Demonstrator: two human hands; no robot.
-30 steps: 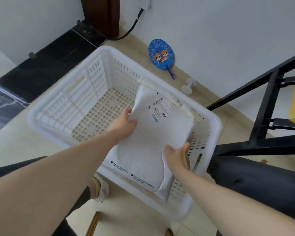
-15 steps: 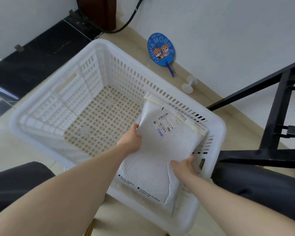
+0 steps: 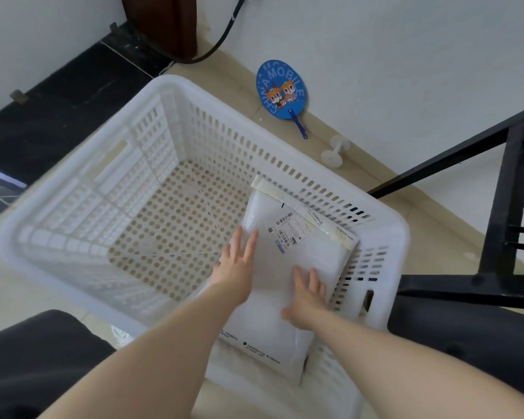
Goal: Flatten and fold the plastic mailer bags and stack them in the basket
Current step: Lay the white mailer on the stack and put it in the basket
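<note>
Pressing: both hands lie flat on the white mailer bag (image 3: 297, 261) inside the white basket (image 3: 82, 213).
Left hand (image 3: 236, 264): fingers straight and spread, palm down on the bag's 9 o'clock edge, grasping nothing.
Right hand (image 3: 307, 294): fingers extended, released, resting on the bag toward 4 o'clock.
Mailer bag: fills the basket's 4 o'clock corner, shipping label (image 3: 288, 231) facing up toward 12 o'clock, near end leaning over the 6 o'clock rim.
Basket floor: perforated, bare from centre to 9 o'clock.
Surroundings: blue hand fan (image 3: 280, 89) against the wall at 12 o'clock; white spool (image 3: 335, 151) beside it; black metal frame (image 3: 502, 189) at 3 o'clock.
</note>
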